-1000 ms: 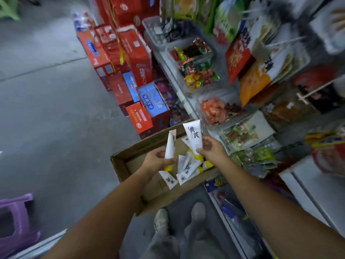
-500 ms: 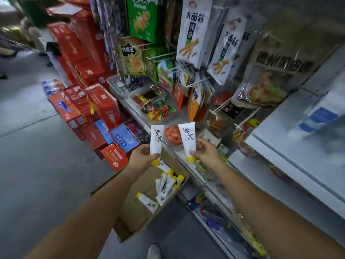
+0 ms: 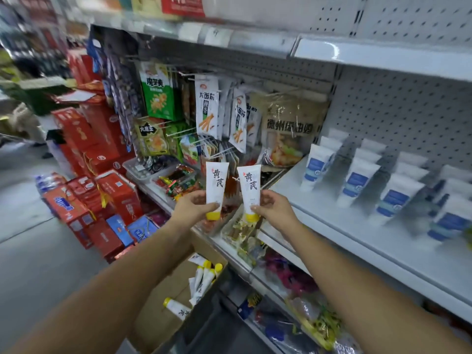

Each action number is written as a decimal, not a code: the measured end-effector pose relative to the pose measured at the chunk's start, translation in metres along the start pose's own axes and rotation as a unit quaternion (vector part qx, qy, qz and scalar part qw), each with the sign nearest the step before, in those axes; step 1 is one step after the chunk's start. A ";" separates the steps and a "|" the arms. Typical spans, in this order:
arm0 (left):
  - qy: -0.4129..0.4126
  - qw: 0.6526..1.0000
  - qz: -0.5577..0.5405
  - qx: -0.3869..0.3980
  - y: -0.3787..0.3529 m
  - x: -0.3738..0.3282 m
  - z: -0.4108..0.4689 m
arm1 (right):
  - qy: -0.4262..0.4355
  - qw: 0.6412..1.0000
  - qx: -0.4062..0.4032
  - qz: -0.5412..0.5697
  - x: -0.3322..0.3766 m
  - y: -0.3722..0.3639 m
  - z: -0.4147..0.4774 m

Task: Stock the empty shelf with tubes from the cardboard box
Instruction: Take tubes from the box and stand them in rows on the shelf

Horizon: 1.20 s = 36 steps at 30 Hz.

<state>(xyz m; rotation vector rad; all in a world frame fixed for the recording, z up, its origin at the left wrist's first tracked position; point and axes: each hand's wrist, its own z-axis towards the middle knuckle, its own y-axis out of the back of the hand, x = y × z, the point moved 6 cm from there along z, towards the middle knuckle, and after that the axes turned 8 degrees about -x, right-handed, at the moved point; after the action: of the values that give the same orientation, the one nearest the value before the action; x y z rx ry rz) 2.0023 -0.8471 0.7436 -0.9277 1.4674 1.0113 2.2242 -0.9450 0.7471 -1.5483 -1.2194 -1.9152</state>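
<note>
Smooth, seemingly plastic tubes (image 3: 216, 183); matt brown cardboard box (image 3: 163, 305); perforated shelf backing (image 3: 398, 108).

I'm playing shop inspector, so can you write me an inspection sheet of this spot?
Surface: white shelf, bare at its near end.
Job's things: left tube, right tube, caps down; spare tubes in cardboard box.
Clutter: blue-label tubes further along the shelf.
Hands: left hand, right hand each grip one tube.
Cables: nothing seen.
Surroundings: hanging snack bags, stacked red cartons.

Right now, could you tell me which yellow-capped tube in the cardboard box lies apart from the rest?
The lone tube nearest the camera, with its cap pointing left. The other tubes are bunched together farther back.
</note>
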 end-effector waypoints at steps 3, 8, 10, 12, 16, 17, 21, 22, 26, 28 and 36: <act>-0.019 1.000 -0.012 0.010 -0.013 -0.029 -0.012 | 0.013 1.000 -0.010 0.013 0.021 0.025 -0.013; -0.058 0.996 -0.044 0.044 -0.040 -0.074 -0.023 | 0.034 0.998 -0.037 0.032 0.047 0.068 -0.026; -0.064 0.994 -0.050 0.066 -0.053 -0.085 -0.024 | 0.042 0.997 -0.059 0.026 0.054 0.087 -0.028; -0.073 0.993 -0.042 0.088 -0.065 -0.093 -0.020 | 0.042 0.996 -0.082 0.021 0.058 0.105 -0.031; -0.093 0.987 -0.025 0.129 -0.099 -0.113 -0.014 | 0.033 0.991 -0.130 0.019 0.060 0.146 -0.041; -0.096 0.985 -0.026 0.139 -0.110 -0.118 -0.015 | 0.030 0.989 -0.141 0.020 0.058 0.157 -0.045; -0.107 0.972 -0.036 0.205 -0.157 -0.131 -0.022 | 0.016 0.981 -0.194 0.024 0.048 0.198 -0.063; -0.110 0.968 -0.036 0.222 -0.170 -0.133 -0.024 | 0.013 0.978 -0.206 0.025 0.044 0.208 -0.068; -0.116 0.953 -0.041 0.276 -0.219 -0.140 -0.034 | 0.005 0.965 -0.260 0.019 0.033 0.249 -0.094; -0.121 0.943 -0.043 0.307 -0.245 -0.143 -0.043 | 0.000 0.958 -0.287 0.020 0.028 0.269 -0.110; -0.130 0.908 -0.062 0.394 -0.335 -0.157 -0.092 | -0.026 0.920 -0.391 0.008 -0.001 0.349 -0.181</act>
<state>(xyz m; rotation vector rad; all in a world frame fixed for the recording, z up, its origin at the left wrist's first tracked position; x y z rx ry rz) 2.3049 -1.0423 0.8697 -0.2737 1.3854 0.3508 2.3797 -1.2819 0.8767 -1.9566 -0.4332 -2.5271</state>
